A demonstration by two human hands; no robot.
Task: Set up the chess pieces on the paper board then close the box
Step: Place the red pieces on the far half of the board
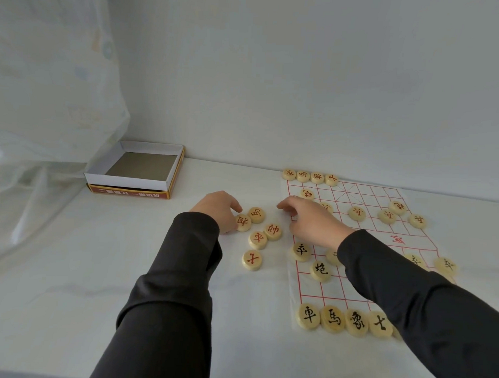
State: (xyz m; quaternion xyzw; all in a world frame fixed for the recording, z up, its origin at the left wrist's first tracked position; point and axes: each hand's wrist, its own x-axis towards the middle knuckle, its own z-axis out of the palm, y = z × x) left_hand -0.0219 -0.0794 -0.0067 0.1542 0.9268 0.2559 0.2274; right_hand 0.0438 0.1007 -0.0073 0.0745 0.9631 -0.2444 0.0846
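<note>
The paper board point(363, 209) with a red grid lies on the right of the white surface. Round wooden chess pieces stand on it: a red-marked row point(310, 176) at the far edge, a black-marked row point(344, 320) at the near edge, and several between. Loose red-marked pieces point(265, 236) lie left of the board. My left hand point(218, 209) pinches the edge of one loose red piece point(244, 223). My right hand point(309, 219) hovers over the board's left edge with loosely curled fingers; nothing shows in it. The open box point(136, 168) sits at the far left.
The white box tray rests in its orange lid point(129, 191), close to the wall. A sheer curtain point(47, 125) hangs at the left and drapes onto the surface. A plain wall runs right behind the board. My dark sleeves cover part of the board.
</note>
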